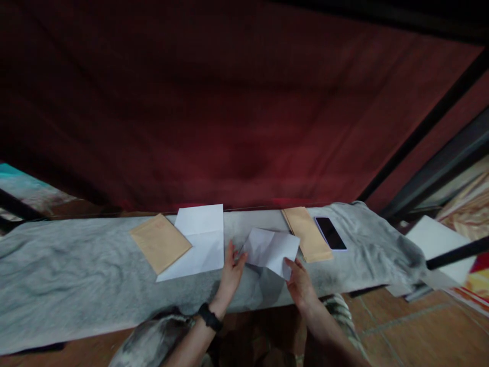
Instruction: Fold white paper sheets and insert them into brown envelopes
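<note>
A creased sheet of white paper (270, 248) is held just above the grey cloth in front of me. My right hand (300, 279) pinches its lower right corner, thumb on top. Beside the left edge of that sheet is my left hand (232, 266), fingers apart; whether a fingertip touches the paper is hard to make out. A black band circles my left wrist. Left of this hand lies a larger unfolded white sheet (204, 250) with a crease across it. A brown envelope (160, 242) rests tilted over its left side. Several stacked brown envelopes (308, 237) lie beyond my right hand.
A phone (331, 233) with a dark screen lies right of the envelope stack. Grey cloth (76, 270) covers the long narrow surface. Behind it hangs a dark red fabric (237, 127). Dark bars frame the sides, and floor tiles (397, 318) show below.
</note>
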A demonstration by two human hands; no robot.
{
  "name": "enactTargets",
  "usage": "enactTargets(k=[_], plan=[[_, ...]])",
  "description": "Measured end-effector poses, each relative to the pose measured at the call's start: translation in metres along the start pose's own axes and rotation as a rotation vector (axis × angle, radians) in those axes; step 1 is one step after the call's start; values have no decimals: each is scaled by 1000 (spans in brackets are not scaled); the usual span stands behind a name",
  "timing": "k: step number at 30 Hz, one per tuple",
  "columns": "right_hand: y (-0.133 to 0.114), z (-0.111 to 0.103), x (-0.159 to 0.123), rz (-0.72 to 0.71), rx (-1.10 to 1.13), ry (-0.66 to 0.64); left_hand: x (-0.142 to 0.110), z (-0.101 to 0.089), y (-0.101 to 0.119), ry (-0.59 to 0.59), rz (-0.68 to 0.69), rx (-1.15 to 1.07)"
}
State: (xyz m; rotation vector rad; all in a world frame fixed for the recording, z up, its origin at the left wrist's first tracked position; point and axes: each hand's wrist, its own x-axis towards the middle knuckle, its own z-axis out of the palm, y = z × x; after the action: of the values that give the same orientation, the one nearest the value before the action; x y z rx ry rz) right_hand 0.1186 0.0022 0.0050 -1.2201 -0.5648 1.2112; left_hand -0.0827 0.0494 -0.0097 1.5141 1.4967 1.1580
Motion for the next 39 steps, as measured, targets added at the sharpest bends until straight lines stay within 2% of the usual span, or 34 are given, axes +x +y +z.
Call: enactTargets(k=[2, 4, 8, 9, 11, 13, 14, 18, 21, 23, 26, 30, 34, 37, 39], plan=[[8, 7, -9, -26, 21, 8, -6, 4, 0, -25, -253, -284], [5, 12, -17, 10, 94, 27, -12, 4, 4, -9, -428, -473], [-27, 18, -22, 57, 201, 41, -20, -1, 22, 49, -516, -588], [-35, 19, -23, 43, 204, 25, -20, -2, 27, 6, -556, -627], [-45, 24, -24, 19, 218, 10, -20, -4, 36, -163, -684, -752], [-43, 28, -28, 9, 246, 16, -19, -3, 43, -339, -773, -890], [-38, 30, -32, 12, 261, 21, -18, -1, 45, -385, -778, -939], [-5, 32, -53, 106, 324, 7, -14, 6, 48, -324, -669, -986], [11, 24, -67, 218, 338, -9, -10, 5, 49, -227, -480, -891], [13, 14, -70, 266, 317, -21, -8, 2, 49, -183, -337, -786], [7, -4, -65, 280, 253, -43, -2, -3, 43, -184, -238, -593], [0, -25, -46, 215, 96, 15, 10, 0, 24, -179, -173, -297], [7, -35, -24, 99, -77, 39, 23, 10, 7, -133, -154, -167], [15, -38, -9, -39, -377, -28, 31, 14, 0, -125, -106, -34], [19, -41, -1, -212, -640, -77, 34, 13, -2, -125, -78, 58]])
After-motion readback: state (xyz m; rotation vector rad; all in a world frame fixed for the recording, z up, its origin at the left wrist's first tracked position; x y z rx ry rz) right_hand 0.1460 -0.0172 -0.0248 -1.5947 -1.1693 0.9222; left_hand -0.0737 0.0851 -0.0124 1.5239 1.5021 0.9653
